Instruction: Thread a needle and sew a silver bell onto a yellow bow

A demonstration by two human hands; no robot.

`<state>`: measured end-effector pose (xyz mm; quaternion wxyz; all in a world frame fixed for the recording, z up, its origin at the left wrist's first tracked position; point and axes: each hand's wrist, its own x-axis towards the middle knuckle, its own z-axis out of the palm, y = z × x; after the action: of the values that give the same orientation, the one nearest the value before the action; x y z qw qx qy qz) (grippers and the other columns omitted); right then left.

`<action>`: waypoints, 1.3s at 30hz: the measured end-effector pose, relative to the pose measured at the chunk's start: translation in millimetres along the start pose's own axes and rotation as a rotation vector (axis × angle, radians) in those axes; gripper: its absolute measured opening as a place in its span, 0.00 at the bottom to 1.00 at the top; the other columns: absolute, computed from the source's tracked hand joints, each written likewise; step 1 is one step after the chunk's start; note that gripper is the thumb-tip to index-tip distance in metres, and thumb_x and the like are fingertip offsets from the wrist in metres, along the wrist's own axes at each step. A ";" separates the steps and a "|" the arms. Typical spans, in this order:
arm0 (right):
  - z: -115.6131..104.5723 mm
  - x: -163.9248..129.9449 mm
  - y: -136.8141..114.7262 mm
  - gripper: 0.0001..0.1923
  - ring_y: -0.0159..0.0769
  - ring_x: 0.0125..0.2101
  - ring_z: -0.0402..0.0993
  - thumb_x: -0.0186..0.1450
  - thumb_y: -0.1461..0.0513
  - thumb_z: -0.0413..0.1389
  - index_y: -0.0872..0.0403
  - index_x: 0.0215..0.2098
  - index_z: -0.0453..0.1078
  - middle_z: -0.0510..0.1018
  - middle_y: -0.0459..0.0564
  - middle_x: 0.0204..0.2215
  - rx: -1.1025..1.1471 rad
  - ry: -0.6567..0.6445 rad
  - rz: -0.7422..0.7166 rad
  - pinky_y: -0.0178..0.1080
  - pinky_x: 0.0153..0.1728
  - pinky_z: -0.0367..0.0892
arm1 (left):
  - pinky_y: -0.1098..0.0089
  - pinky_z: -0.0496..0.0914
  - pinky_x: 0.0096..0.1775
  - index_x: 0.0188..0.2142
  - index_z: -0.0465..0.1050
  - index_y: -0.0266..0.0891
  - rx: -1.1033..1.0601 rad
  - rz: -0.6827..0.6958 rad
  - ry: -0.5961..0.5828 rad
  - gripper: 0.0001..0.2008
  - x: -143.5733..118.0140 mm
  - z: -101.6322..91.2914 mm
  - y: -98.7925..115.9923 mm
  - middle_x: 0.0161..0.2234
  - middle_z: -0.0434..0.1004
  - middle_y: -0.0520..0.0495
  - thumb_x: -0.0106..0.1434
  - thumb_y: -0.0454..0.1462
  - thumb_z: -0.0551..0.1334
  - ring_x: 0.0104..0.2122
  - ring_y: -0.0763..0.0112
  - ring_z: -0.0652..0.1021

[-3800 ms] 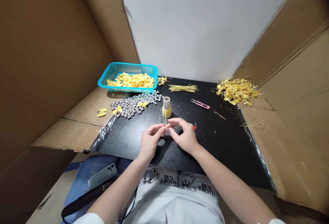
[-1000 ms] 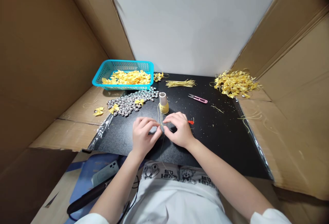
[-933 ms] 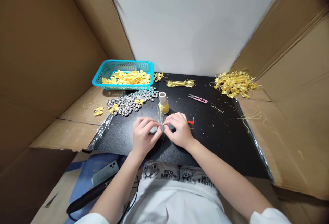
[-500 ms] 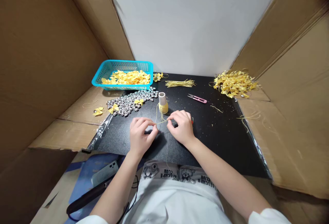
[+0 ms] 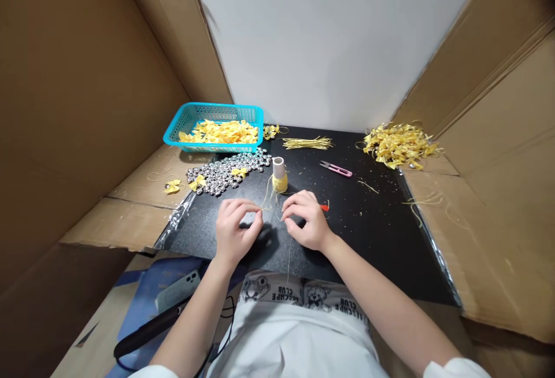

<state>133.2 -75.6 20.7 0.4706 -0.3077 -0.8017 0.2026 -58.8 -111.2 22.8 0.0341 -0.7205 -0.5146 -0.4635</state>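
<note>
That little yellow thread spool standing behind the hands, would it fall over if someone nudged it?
Probably, yes. The spool stands upright and looks narrow and taller than wide, so a nudge might tip it. Its round shape suggests it would then roll on the black mat. The thread both hands pinch seems to run to it, so tugging may drag it.

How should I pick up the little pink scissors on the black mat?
Probably from above, pinching the pink handle end of the scissors. They lie flat with the blades pointing left toward the spool, so your fingers stay clear of the sharp tips.
</note>
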 end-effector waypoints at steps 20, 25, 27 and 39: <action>11.5 0.6 -0.9 0.11 0.28 0.19 0.58 0.67 0.58 0.51 0.53 0.28 0.67 0.64 0.40 0.17 0.317 -0.195 0.399 0.34 0.24 0.53 | 0.65 0.68 0.38 0.31 0.75 0.40 -0.014 -0.005 -0.032 0.03 -4.0 1.3 -1.0 0.28 0.80 0.49 0.62 0.34 0.63 0.31 0.67 0.74; 9.4 -0.2 -0.1 0.12 0.27 0.18 0.53 0.67 0.57 0.50 0.53 0.28 0.65 0.59 0.38 0.17 0.334 -0.140 0.430 0.33 0.22 0.50 | 0.66 0.67 0.36 0.31 0.76 0.40 0.003 -0.056 -0.008 0.04 -4.3 1.1 -3.9 0.27 0.80 0.50 0.63 0.35 0.63 0.30 0.68 0.75; 10.1 -1.4 0.7 0.12 0.27 0.17 0.52 0.66 0.56 0.50 0.53 0.27 0.65 0.59 0.38 0.16 0.338 -0.148 0.429 0.33 0.22 0.49 | 0.66 0.68 0.36 0.32 0.77 0.40 0.002 -0.063 -0.010 0.04 -3.9 1.3 -3.1 0.28 0.81 0.50 0.63 0.36 0.63 0.30 0.68 0.76; 12.4 -2.3 -1.9 0.10 0.30 0.20 0.62 0.67 0.56 0.53 0.51 0.31 0.67 0.66 0.40 0.17 -0.132 -0.345 0.412 0.33 0.26 0.50 | 0.66 0.69 0.36 0.32 0.78 0.41 -0.018 -0.102 -0.010 0.05 -4.0 2.4 -0.1 0.28 0.81 0.49 0.63 0.37 0.63 0.30 0.67 0.76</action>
<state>122.6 -79.0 14.6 0.2548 -0.4552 -0.8021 0.2907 -57.5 -112.8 18.6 0.0013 -0.6961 -0.5465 -0.4655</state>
